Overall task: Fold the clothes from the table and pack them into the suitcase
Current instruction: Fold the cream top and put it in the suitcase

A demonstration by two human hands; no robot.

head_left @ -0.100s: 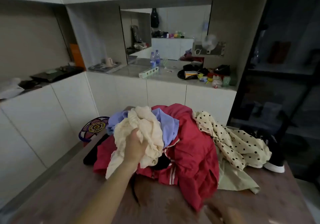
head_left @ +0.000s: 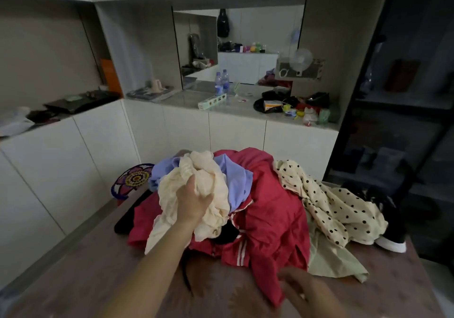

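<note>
A heap of clothes lies on the brown table (head_left: 86, 276). On top sits a crumpled cream garment (head_left: 208, 170), and my left hand (head_left: 192, 200) grips a bunch of it. Under it lie a lilac shirt (head_left: 237, 182) and a big red jacket with white stripes (head_left: 275, 214). A cream dress with black dots (head_left: 339, 207) spreads to the right over a pale green piece (head_left: 329, 261). My right hand (head_left: 304, 290) is blurred, low at the front beside the red jacket's hem, fingers spread and holding nothing. No suitcase is in view.
A black garment (head_left: 124, 222) pokes out at the heap's left. A black shoe with a white sole (head_left: 393, 241) rests at the table's right edge. A patterned round stool (head_left: 132, 179) stands beyond the table. White cabinets with a cluttered counter (head_left: 233, 106) line the back.
My right hand has risen into view at the front by the red jacket. My left hand keeps its hold on the cream garment.
</note>
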